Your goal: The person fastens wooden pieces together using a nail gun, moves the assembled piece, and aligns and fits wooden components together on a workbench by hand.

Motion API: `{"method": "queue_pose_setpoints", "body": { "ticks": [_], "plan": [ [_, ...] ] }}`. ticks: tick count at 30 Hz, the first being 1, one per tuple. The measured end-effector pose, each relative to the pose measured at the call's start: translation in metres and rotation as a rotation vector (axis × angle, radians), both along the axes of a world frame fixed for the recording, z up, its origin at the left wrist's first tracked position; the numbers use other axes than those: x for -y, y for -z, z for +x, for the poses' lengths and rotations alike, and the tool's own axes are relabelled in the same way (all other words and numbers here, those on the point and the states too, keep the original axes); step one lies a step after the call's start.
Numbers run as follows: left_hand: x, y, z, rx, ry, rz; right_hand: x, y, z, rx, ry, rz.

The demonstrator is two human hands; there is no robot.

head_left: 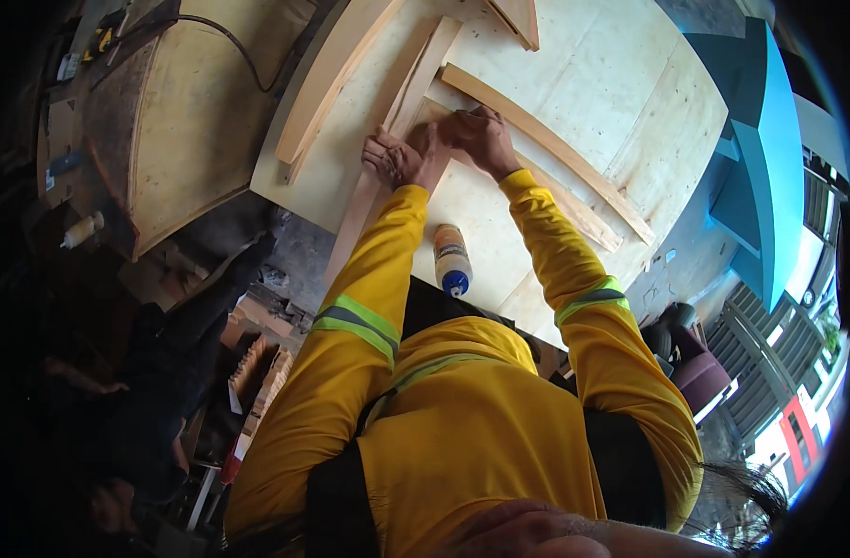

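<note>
Bottle is seen near. Beyond, a long wooden strip is held under curled fingers of the left hand; bent beside it, what the right hand holds cannot be told. Aligning seems in hand; steady pressure seems called for. Farther right, a curved piece is laid.

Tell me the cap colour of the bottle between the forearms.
Blue; the cap shows best in the head view.
</note>
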State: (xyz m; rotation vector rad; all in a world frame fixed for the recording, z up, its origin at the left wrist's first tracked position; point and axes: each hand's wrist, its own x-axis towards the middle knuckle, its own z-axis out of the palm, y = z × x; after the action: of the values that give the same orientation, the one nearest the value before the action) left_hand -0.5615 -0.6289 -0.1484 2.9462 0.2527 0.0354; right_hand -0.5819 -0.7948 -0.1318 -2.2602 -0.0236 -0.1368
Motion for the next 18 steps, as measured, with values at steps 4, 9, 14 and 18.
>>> {"method": "queue_pose_setpoints", "body": {
  "ticks": [4, 9, 14, 18],
  "plan": [
    [0.014, -0.01, 0.008, -0.138, -0.074, 0.058, -0.006, 0.003, 0.0, 0.025, 0.057, 0.01],
    [0.021, -0.008, 0.013, 0.012, -0.129, 0.061, -0.006, 0.004, -0.001, 0.04, 0.044, -0.024],
    [0.021, -0.007, 0.009, -0.034, -0.163, 0.061, -0.006, 0.014, -0.005, 0.149, 0.05, -0.036],
    [0.018, -0.008, 0.011, 0.013, -0.148, 0.018, -0.004, -0.005, 0.0, 0.005, 0.05, 0.001]
  ]
}}
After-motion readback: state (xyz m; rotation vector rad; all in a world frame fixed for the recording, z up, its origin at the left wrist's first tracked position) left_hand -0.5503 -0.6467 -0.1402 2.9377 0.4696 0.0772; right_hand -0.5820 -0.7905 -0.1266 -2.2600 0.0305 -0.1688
